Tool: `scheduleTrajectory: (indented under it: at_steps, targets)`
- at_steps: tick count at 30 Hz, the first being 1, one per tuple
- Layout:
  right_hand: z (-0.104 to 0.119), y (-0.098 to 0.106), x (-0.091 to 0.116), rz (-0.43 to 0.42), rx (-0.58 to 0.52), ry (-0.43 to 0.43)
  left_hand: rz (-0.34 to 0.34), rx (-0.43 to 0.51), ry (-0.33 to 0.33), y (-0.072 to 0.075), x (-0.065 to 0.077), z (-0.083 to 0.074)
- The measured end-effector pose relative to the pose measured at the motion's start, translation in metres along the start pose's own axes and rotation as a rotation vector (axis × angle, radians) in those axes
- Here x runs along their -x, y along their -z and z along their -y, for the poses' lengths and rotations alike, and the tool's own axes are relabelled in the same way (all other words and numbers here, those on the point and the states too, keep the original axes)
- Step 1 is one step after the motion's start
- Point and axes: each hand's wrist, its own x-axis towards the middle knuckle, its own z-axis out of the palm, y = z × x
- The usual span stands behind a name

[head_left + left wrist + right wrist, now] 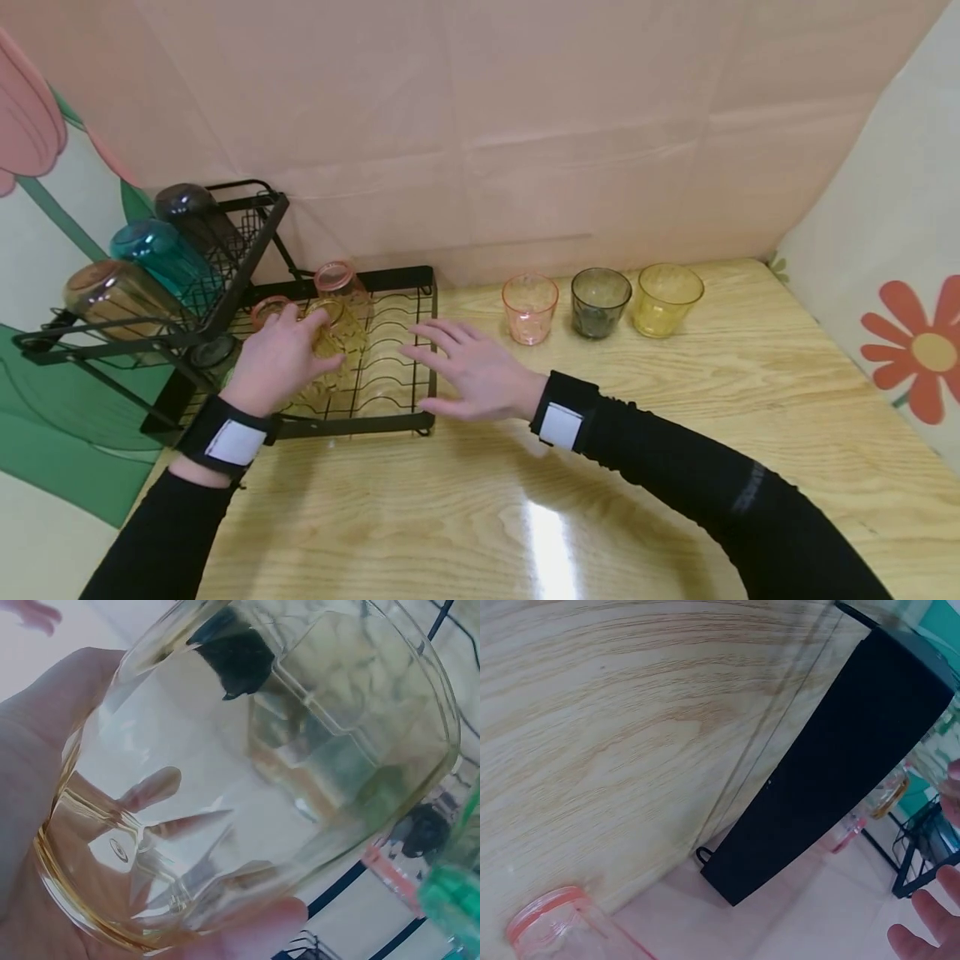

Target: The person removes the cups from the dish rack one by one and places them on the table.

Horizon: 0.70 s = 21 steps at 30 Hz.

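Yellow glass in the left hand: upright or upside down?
Upside down. The head view shows the left hand over the yellow glass; the left wrist view shows its base toward the palm, mouth facing away.

The left hand [26, 765] grips a faceted amber-tinted glass [217, 810]; a green glass [454, 896] shows at the right edge

One rack [352, 426], two hands [480, 379], two wristbands [561, 425]

Standing glasses [530, 317] on the surface [375, 517] number three: one pink, one grey, one yellow. Upper-tier glasses [161, 260] also number three: one brown, one teal, one dark. Lower-tier glasses [343, 289] number at least five: two pink, one yellow, one dark, one green, mostly hidden.
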Motion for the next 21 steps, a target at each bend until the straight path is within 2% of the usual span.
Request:
scheduleTrajectory:
  at_steps: [6,10,16,18,21]
  targets:
    - [0.003,0.000,-0.004,-0.020,-0.016,-0.006,0.002,0.042,0.014,0.007,-0.003,-0.002]
    - [0.004,0.002,-0.008,-0.052,-0.031,-0.002,0.018,0.167,0.048,0.007,-0.003,-0.004]
    - [0.009,0.007,-0.015,-0.142,-0.074,0.016,-0.003,0.498,0.072,0.004,-0.009,-0.009]
    - [0.010,0.009,-0.018,-0.183,-0.095,0.030,-0.012,0.645,0.078,0.001,-0.012,-0.013]
    - [0.011,0.012,-0.021,-0.259,-0.127,0.049,-0.008,0.924,0.120,-0.003,-0.015,-0.022]
